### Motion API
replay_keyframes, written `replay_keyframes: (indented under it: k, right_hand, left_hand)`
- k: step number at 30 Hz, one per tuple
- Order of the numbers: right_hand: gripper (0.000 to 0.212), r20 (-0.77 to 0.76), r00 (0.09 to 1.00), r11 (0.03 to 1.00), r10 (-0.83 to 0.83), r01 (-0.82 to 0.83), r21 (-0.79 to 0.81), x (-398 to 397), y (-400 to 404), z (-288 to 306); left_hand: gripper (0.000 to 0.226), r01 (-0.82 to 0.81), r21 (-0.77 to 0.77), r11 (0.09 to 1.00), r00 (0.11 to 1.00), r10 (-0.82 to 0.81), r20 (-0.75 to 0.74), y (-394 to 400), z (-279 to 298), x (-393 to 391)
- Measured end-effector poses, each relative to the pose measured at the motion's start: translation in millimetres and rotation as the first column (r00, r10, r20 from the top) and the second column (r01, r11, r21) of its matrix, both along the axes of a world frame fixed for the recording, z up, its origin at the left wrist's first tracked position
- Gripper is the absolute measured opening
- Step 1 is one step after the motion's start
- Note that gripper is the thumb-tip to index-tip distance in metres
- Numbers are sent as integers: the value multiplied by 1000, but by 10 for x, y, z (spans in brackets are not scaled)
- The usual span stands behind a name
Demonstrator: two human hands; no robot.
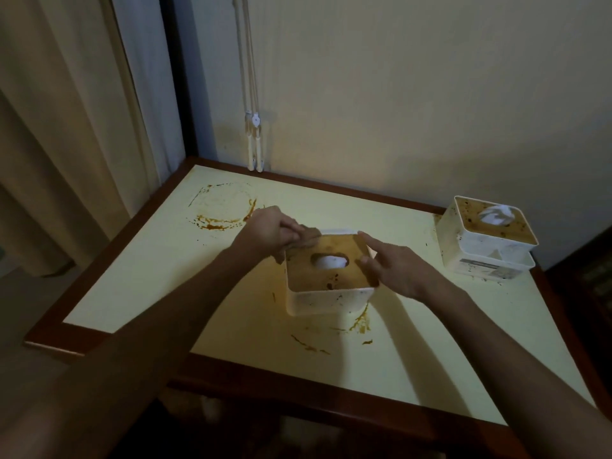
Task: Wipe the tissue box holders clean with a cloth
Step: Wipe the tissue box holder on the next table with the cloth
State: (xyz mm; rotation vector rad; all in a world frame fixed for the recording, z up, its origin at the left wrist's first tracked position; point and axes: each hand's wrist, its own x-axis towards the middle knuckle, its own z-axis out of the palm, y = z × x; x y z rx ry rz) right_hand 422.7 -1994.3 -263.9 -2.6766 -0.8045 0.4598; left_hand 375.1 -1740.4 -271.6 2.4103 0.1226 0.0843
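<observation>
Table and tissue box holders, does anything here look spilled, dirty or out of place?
Yes. Brown stains ring the table at its far left and streak it below the near holder. Both holders' tops are spattered brown, including the far holder at the right.

**Table and what sits on it**

Pale yellow table (132, 279) with dark wood rim. Near holder (328, 289) stands at centre, second holder (485, 241) at far right edge. Brown stain rings (222, 212) far left, brown smears (359, 324) just beside near holder.
</observation>
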Motion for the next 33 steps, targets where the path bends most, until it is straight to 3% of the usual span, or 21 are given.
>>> replay_keyframes:
  k: [5,9,14,20,24,28,33]
  right_hand:
    - [63,-68,998,995,7,-14,-95,-70,-76,-54]
    - [62,-141,990,997,-28,18,-72,-83,-67,-85]
    - [63,-148,987,995,-57,45,-84,-34,-33,-70]
    - [61,-169,983,994,-71,54,-99,-30,-11,-56]
    - [62,-187,977,993,-99,84,-83,-21,-20,-57]
    - [63,-181,978,993,-102,90,-72,-60,3,-12]
    - [64,-161,980,992,-114,102,-80,-47,-8,-51]
  left_hand:
    - [20,15,4,1000,999,-15,30,-60,11,105]
    - [23,-3,44,999,999,2,35,-81,-3,110]
    - [23,-20,28,999,1000,20,0,-170,-9,-306]
    - [23,-35,116,993,998,41,-57,-232,-48,-649]
    - [21,-148,-1,989,989,148,-12,-222,-12,-218]
    - [22,-220,-17,975,973,221,69,-274,-63,67]
    - [23,-185,-52,981,983,185,0,-264,-89,-172]
